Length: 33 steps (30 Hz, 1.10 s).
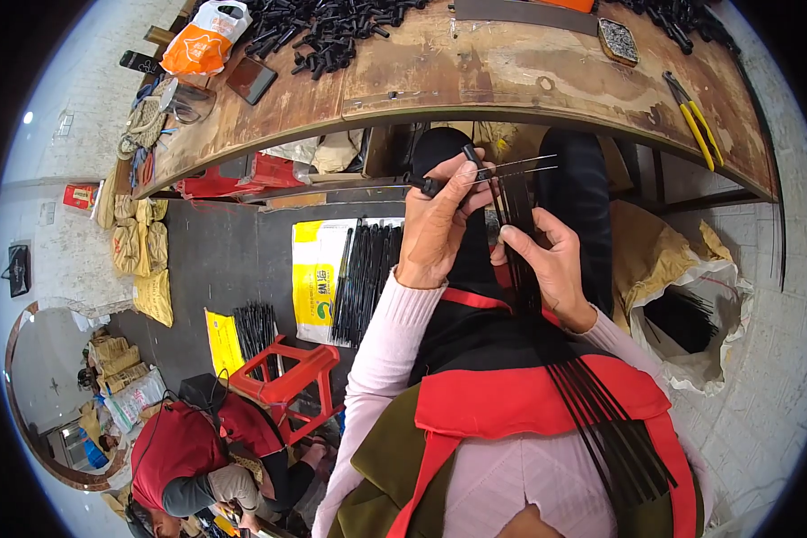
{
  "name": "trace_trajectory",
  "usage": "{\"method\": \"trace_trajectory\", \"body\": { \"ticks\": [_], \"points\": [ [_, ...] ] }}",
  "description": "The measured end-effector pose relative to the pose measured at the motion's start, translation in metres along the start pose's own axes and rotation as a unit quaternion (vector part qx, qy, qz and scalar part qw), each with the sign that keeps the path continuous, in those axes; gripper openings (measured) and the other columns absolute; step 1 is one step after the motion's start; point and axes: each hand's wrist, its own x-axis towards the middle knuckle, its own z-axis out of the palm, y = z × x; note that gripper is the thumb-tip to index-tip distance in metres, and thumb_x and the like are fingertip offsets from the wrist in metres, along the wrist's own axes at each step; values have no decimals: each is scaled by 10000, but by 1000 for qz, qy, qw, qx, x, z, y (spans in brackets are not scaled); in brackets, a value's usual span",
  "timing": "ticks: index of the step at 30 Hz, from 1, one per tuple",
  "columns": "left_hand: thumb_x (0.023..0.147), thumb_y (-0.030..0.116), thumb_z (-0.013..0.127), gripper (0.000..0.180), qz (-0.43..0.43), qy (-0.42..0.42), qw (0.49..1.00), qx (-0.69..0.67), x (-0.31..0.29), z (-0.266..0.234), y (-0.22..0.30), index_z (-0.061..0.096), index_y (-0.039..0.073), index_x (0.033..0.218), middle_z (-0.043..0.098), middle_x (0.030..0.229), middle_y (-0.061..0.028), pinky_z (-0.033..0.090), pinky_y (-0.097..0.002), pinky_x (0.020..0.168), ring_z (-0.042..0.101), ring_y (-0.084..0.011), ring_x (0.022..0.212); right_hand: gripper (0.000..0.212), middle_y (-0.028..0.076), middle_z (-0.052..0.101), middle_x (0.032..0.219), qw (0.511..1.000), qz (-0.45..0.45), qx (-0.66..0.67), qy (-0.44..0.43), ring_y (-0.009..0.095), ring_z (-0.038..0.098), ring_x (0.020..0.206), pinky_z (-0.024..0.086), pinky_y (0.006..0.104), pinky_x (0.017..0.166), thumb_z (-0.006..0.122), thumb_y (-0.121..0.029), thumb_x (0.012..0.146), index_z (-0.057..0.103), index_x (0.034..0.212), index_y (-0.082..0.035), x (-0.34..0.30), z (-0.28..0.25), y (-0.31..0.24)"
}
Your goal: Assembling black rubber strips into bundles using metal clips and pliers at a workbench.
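My left hand [435,224] is closed around short black tubular pieces [421,185], their ends poking out on both sides of the fingers. Two thin, shiny metal rods [533,164] stick out from that hand toward the right. Close by, my right hand [551,260] pinches long, thin black strips [601,408] between thumb and fingers. The strips run from between my hands down across my lap and the red apron [484,403]. Where the rods and strips meet, details are too small to make out.
Beyond my hands a wooden workbench [502,67] carries a heap of black parts [318,31], a phone [251,81], a small tin [618,41] and yellow-handled pliers [695,121]. An open sack [690,314] stands right. Black rod bundles [368,278], a red stool [287,381] and a co-worker [193,448] are left.
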Motion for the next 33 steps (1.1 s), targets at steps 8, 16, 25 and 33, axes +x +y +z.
{"method": "trace_trajectory", "body": {
  "ticks": [8,16,25,33],
  "points": [
    [948,121,641,268,0,1,1000,13,-5,-1,2,635,-37,1163,685,1033,-117,575,-299,835,679,-190,891,175,64,651,793,1000,-17,-7,5,113,636,691,546,255,669,685,-109,915,628,995,36,1,3,3],
    [935,39,627,306,35,-20,998,39,-20,0,3,592,-40,1229,667,1130,-124,550,-295,881,660,-178,977,168,53,649,794,999,-19,-36,5,110,632,682,531,239,653,691,-104,911,621,984,30,-2,7,2],
    [918,47,657,356,2,-9,999,38,-16,-2,7,578,-23,1258,671,1129,-110,543,-286,892,661,-163,984,212,93,674,939,997,-43,-57,-37,150,683,798,570,286,752,653,-102,929,612,1088,33,10,2,-15],
    [919,75,670,347,-20,-24,999,25,-17,-4,9,593,-9,1247,673,1133,-92,524,-265,888,650,-139,987,229,97,678,914,997,34,-28,-63,166,690,799,573,282,718,643,-123,939,615,1110,27,16,-3,-20]
  ]
}}
